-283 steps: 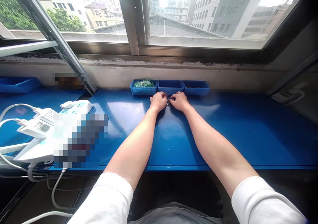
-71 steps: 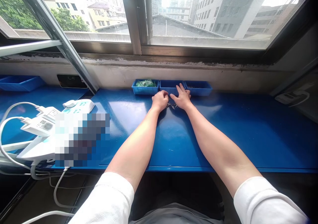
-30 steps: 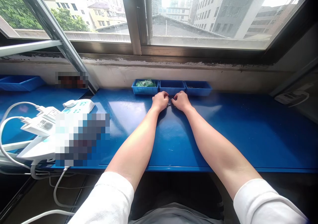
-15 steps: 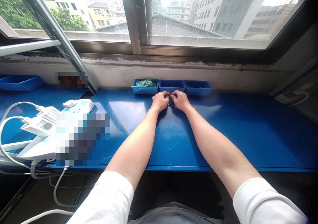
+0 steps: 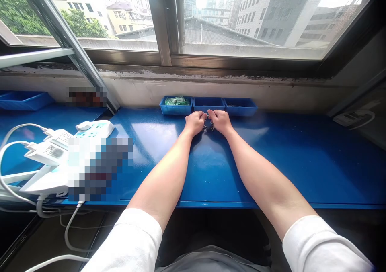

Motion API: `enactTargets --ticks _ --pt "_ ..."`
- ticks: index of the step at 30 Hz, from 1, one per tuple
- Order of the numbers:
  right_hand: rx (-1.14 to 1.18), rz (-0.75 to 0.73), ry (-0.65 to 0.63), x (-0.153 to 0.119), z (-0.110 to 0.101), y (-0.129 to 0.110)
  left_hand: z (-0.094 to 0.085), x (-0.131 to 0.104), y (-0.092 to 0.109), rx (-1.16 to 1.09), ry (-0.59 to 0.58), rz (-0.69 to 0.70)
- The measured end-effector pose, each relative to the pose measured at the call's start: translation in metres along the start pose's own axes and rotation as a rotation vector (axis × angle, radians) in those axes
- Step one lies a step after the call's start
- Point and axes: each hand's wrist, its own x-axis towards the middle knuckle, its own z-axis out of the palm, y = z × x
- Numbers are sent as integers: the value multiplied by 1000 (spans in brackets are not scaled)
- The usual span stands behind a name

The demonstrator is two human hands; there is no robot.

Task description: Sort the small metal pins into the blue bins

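Note:
In the head view, my left hand [image 5: 196,122] and my right hand [image 5: 219,120] meet over the blue table [image 5: 208,163], just in front of the small bins. Both have curled fingers, with thumbs and fingertips pinched close together. A tiny dark piece seems to sit between the fingertips, too small to name. Several small metallic pieces [image 5: 212,125] show under and beside the fingers; their kind cannot be made out.
Behind my hands stand a blue bin with green plastic bags [image 5: 177,101], a middle blue bin [image 5: 208,109] and a right blue bin [image 5: 241,110] with small bits. A white power strip [image 5: 101,128] with plugs and cables lies at left, beside a metal post [image 5: 75,55].
My fingertips have shifted slightly, and more of the small metallic pieces shows beneath my right hand. The arms, bins and table look the same.

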Motion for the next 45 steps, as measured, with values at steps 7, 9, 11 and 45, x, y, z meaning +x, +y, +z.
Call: enactTargets --ticks 7,9,11,45 --pt "328 44 56 1 -3 -5 -1 1 1 25 5 -38" --pt "382 67 51 0 -5 -9 -1 1 1 43 6 -41" --pt "420 83 37 -1 -7 -12 -1 1 1 62 7 -49" --pt "-374 255 236 7 -13 3 2 3 -3 13 130 -66"
